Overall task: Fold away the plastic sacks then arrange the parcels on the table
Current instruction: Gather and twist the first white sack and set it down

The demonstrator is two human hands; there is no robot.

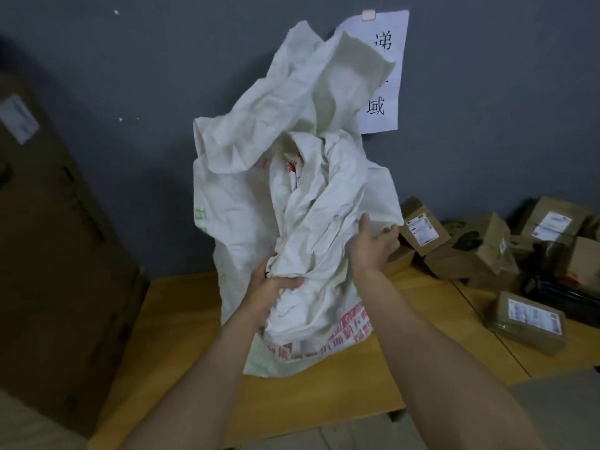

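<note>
White woven plastic sacks (292, 190), crumpled and bunched together, stand upright on the wooden table (181, 319) against a grey wall, with brown parcels (422, 228) heaped just beside them at the table's right end. The left hand (276, 284) grips a gathered fold low on the front of the bundle, while the right hand (373, 245) holds its right edge between thumb and fingers. Folding appears to be the step in hand and barely begun; the next move likely calls for pressing the loose upper flaps down flat, then doubling the bundle over.
</note>
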